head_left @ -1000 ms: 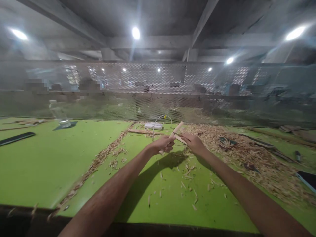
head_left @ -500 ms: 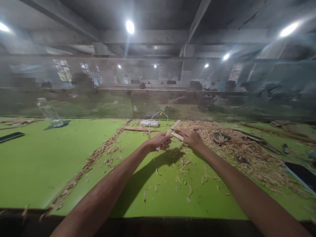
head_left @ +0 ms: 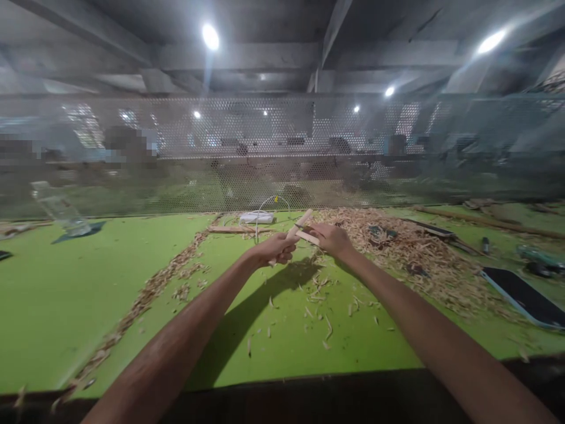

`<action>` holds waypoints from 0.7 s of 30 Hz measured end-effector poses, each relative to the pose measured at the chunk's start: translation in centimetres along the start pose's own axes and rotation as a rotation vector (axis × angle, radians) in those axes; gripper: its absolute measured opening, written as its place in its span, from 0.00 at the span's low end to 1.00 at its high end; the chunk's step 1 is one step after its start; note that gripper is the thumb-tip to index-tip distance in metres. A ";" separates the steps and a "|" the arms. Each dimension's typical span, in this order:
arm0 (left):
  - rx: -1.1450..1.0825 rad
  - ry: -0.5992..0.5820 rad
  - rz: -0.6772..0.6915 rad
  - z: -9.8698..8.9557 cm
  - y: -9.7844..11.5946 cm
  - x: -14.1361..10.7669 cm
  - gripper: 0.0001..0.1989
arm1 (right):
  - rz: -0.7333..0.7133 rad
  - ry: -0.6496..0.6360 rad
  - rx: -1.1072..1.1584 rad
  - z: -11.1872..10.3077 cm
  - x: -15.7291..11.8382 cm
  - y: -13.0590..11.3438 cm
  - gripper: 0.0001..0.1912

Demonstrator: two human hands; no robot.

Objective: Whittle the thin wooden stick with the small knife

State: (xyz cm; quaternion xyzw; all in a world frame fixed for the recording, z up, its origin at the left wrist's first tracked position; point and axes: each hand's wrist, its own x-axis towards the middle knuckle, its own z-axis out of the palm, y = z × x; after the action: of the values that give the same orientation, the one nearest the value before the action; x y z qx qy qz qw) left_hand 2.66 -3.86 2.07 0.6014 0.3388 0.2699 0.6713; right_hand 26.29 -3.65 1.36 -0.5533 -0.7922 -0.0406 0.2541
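Note:
My left hand (head_left: 277, 248) is closed around a pale wooden stick (head_left: 305, 218), whose far end slants up and to the right out of the fist. My right hand (head_left: 332, 238) is closed on a small knife; its thin dark blade (head_left: 300, 227) lies against the stick. A second pale wooden length (head_left: 309, 238) runs from the stick toward the right fingers; I cannot tell whether it belongs to the knife or the stick. Both hands are close together above the green tabletop (head_left: 265, 353), where curled wood shavings (head_left: 322, 288) lie scattered below them.
A large heap of shavings (head_left: 424, 265) covers the right side, with a phone (head_left: 525, 297) beside it. A white power strip (head_left: 256, 218) with a cable lies behind my hands. To the left stands a clear bottle (head_left: 66, 212). A perforated metal screen (head_left: 265, 176) closes the back.
The view has turned a little to the right, so the scene sits further left and more of the phone shows. Both hands keep their hold, with the blade still at the stick.

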 end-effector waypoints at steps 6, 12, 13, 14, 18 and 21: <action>0.118 -0.019 0.011 0.3 0.0 -0.6 0.16 | 0.143 0.005 0.005 -0.9 0.2 1.9 0.22; 0.134 -0.133 0.117 0.9 0.5 -1.0 0.19 | 0.462 0.211 -0.105 -2.5 0.1 7.3 0.23; 0.109 -0.121 0.120 0.8 0.4 -0.9 0.19 | 0.470 0.247 -0.086 -2.5 0.1 7.6 0.23; 0.092 -0.112 0.109 0.6 0.3 -0.7 0.19 | 0.458 0.275 -0.055 -2.5 0.3 7.6 0.23; 0.027 -0.034 0.052 -0.6 -0.3 -0.2 0.19 | 0.310 0.317 0.141 -1.7 0.8 6.0 0.19; -0.030 0.012 0.041 -0.9 -0.3 -0.1 0.18 | 0.159 0.264 0.286 -0.6 0.8 3.8 0.17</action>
State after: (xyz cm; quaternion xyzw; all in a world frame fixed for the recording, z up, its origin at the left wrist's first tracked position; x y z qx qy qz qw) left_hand 1.90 -3.45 1.75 0.5963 0.3265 0.2923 0.6726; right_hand 29.74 -1.74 1.39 -0.5623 -0.7035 0.0207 0.4340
